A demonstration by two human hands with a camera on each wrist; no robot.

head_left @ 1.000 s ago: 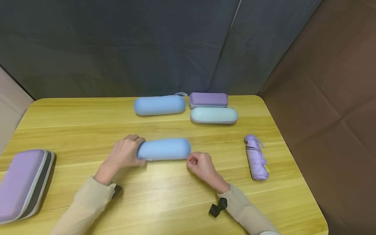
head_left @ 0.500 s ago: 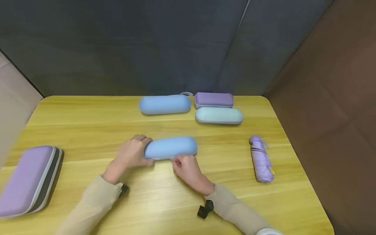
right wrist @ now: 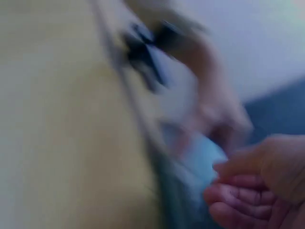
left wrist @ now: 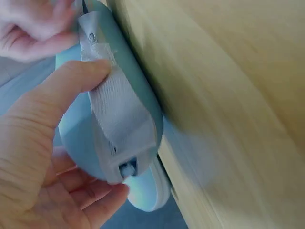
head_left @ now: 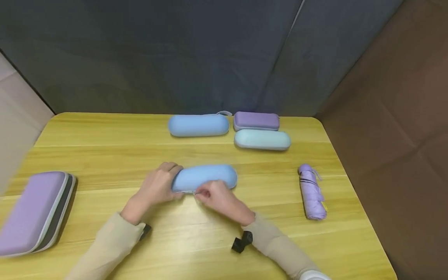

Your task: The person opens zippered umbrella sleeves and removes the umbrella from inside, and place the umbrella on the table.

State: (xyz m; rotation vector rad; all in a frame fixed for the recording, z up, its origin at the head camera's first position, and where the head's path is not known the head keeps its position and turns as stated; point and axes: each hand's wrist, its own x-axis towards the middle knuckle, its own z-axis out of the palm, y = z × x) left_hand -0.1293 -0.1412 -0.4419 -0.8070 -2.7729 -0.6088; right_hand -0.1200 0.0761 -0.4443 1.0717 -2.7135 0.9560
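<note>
A light-blue hard zip case (head_left: 206, 175) lies across the middle of the table, long side toward me. My left hand (head_left: 159, 182) grips its left end, the thumb on a pale fabric strap (left wrist: 119, 109) over the zip seam and the fingers round the far side, as the left wrist view shows. At the front seam my right hand (head_left: 217, 196) pinches the zipper pull, just right of the left thumb; the fingers mostly cover the pull. A short dark gap (left wrist: 85, 6) shows in the seam near the right hand. The right wrist view is blurred.
Behind lie another blue case (head_left: 198, 125), a purple case (head_left: 256, 121) and a mint case (head_left: 262, 139). A folded lilac umbrella (head_left: 311, 194) lies at the right. A large purple case (head_left: 33, 212) stands at the left edge. A dark curtain borders the table (head_left: 105, 151) at the back.
My right hand has slid leftward along the front seam, from the case's right end to near my left thumb. The left hand keeps its grip. The head view has shifted slightly.
</note>
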